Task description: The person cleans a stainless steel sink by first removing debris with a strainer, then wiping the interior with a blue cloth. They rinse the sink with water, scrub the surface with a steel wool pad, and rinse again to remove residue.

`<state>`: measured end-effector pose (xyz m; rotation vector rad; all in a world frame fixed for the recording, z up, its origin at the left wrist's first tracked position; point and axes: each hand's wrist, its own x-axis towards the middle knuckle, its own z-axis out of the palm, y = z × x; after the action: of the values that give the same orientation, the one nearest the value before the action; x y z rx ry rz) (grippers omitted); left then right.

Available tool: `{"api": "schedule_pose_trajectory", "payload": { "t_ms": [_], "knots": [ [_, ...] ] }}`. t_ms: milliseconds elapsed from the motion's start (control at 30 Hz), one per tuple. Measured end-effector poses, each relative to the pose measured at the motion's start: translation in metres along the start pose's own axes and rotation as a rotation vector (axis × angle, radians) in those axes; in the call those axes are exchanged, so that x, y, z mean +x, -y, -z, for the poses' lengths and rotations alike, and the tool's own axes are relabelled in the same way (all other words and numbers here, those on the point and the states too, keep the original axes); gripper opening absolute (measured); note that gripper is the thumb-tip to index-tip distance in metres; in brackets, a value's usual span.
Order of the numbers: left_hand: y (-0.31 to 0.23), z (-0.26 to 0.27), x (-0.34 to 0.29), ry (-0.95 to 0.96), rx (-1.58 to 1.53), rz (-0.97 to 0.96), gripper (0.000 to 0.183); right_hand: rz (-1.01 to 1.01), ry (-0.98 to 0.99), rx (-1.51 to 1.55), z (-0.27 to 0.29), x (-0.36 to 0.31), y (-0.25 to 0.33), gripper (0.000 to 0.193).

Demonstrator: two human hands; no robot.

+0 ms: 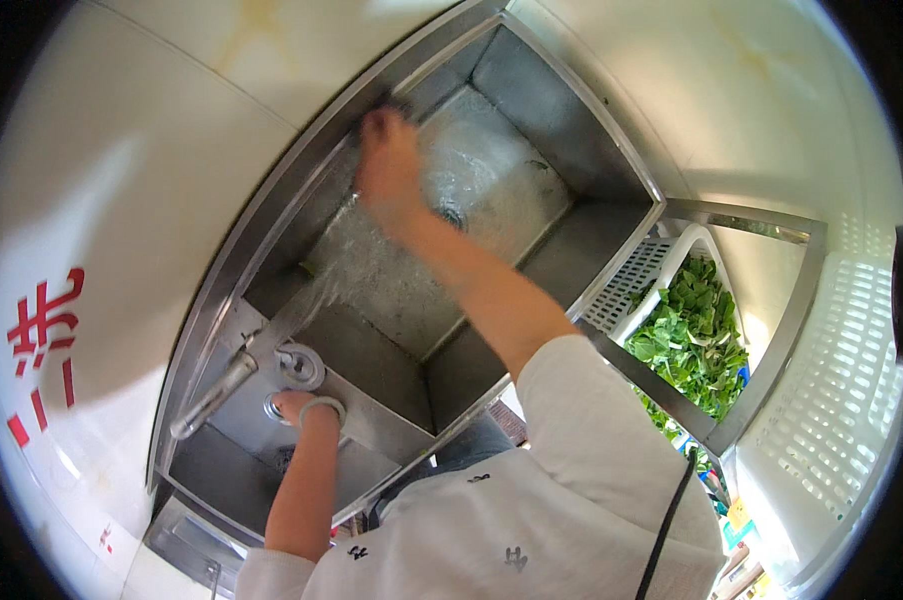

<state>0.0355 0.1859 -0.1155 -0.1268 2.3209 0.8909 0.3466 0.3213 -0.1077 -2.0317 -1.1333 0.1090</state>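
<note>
My left hand (292,406), with a pale bangle (327,404) at the wrist, is closed at a round silver piece (273,408) beside the divider between two sink basins. Its fingertips are mostly hidden. Close to it lies a round metal disc with a rim (300,367). The metal faucet (214,396) is near this hand, and water (311,305) streams from it into the larger basin (496,255). Over that basin's far left side, my right hand (387,165) is smeared by motion. Its fingers cannot be made out. Shallow water covers the basin floor around a drain (450,217).
The smaller basin (221,470) is at the lower left. Right of the sink, a white basket (706,242) holds leafy greens (693,330) within a metal frame (766,380). A white perforated crate (821,400) stands farther right. A tiled wall (121,250) with red lettering borders the sink.
</note>
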Motion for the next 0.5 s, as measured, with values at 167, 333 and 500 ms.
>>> {"api": "schedule_pose_trajectory", "payload": {
  "t_ms": [167, 333, 500],
  "knots": [
    [-0.003, -0.002, 0.002, -0.150, 0.191, -0.016, 0.050, 0.253, 0.315, 0.186, -0.026, -0.102, 0.082, 0.042],
    [-0.013, -0.005, -0.026, -0.083, 0.193, -0.076, 0.061, 0.628, 0.569, 0.364, -0.049, -0.128, 0.109, 0.039],
    [-0.009, -0.003, -0.015, -0.146, 0.315, -0.126, 0.061, 0.893, 0.579, 0.269, -0.076, -0.114, 0.055, 0.040]
  ]
}}
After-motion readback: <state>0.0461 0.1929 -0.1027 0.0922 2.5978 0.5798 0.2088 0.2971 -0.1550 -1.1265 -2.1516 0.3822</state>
